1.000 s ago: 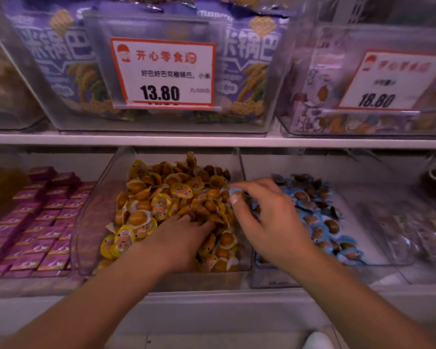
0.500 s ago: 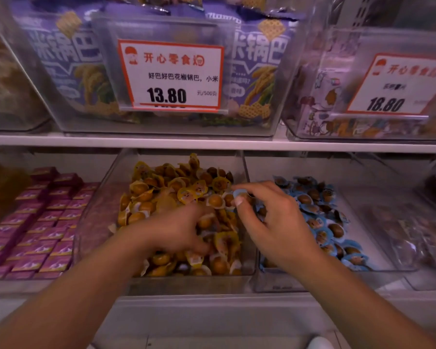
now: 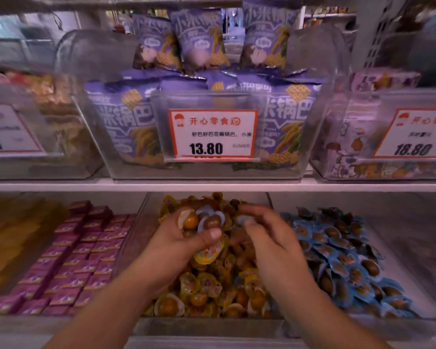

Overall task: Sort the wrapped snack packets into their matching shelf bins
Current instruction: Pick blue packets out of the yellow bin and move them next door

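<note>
Both hands hover over the clear middle bin (image 3: 146, 222) heaped with yellow-wrapped snack packets (image 3: 207, 288). My left hand (image 3: 176, 240) is raised above the heap, shut on a handful of packets (image 3: 202, 220): a yellow one and a couple of blue-rimmed ones with brown centres. My right hand (image 3: 269, 238) sits just to its right, fingertips pinching one small blue-rimmed packet (image 3: 243, 219). To the right, another clear bin (image 3: 403, 250) holds several blue-wrapped packets (image 3: 337, 253).
A bin of purple boxed snacks (image 3: 68, 255) lies to the left. The shelf edge (image 3: 212, 186) above carries bins of purple bags (image 3: 126, 122) with a 13.80 price tag (image 3: 213, 134) and an 18.80 tag (image 3: 418, 133) at right.
My left hand has lifted out of the yellow heap holding a handful of packets. My right hand stays pinched on a blue packet. The camera has tilted upward, showing more of the upper shelf.
</note>
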{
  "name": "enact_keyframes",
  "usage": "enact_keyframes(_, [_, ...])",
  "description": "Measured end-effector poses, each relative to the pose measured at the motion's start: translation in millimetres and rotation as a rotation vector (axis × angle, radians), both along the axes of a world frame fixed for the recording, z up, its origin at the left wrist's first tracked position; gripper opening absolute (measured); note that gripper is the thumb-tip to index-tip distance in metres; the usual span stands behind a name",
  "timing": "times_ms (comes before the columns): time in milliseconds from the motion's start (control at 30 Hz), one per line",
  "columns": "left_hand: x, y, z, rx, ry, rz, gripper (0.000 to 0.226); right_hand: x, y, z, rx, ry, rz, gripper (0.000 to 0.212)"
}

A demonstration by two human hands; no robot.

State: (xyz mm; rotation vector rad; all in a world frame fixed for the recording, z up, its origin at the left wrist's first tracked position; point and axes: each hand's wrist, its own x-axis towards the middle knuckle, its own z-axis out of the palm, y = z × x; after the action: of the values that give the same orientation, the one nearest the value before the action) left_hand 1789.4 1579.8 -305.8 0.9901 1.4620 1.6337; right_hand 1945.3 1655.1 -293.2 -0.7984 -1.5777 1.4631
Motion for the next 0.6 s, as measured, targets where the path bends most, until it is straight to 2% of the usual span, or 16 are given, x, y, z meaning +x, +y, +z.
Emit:
enact_keyframes(67, [0, -1, -2, 0.014, 0.23, 0.065, 0.046, -13, -4, -2, -0.51, 0.064, 0.136, 0.016])
enact_keyframes(100, [2, -2, -4, 0.009, 0.334, 0.069, 0.049, -18, -6, -3, -0.672, 0.11, 0.22, 0.023])
enact_keyframes(133, [4, -2, -4, -0.002, 0.422, 0.067, 0.052, -21, -8, -5, -0.74, 0.145, 0.283, 0.029])
enact_keyframes(200, [4, -3, -8, -0.008, 0.514, 0.071, 0.058, -28, -11, -10, -0.714, 0.164, 0.319, 0.023])
enact_keyframes(267, [-1, -5, -11, 0.003, 0.497, 0.073, 0.056, -33, -8, -16, -0.704, 0.176, 0.283, 0.013])
enact_keyframes(400, [-12, -8, -10, -0.03, 0.14, 0.0, 0.034, -33, 3, -21, -0.858, 0.235, 0.167, 0.029])
enact_keyframes(433, [-13, -8, -11, -0.041, 0.104, 0.001, 0.031, -31, 5, -21, -0.89, 0.248, 0.173, 0.031])
enact_keyframes(500, [-11, -8, -12, -0.033, 0.201, 0.031, 0.033, -30, 4, -18, -0.929, 0.234, 0.225, 0.035])
enact_keyframes(600, [-1, -9, -13, -0.017, 0.485, -0.018, 0.053, -29, -2, -13, -0.895, 0.169, 0.353, 0.04])
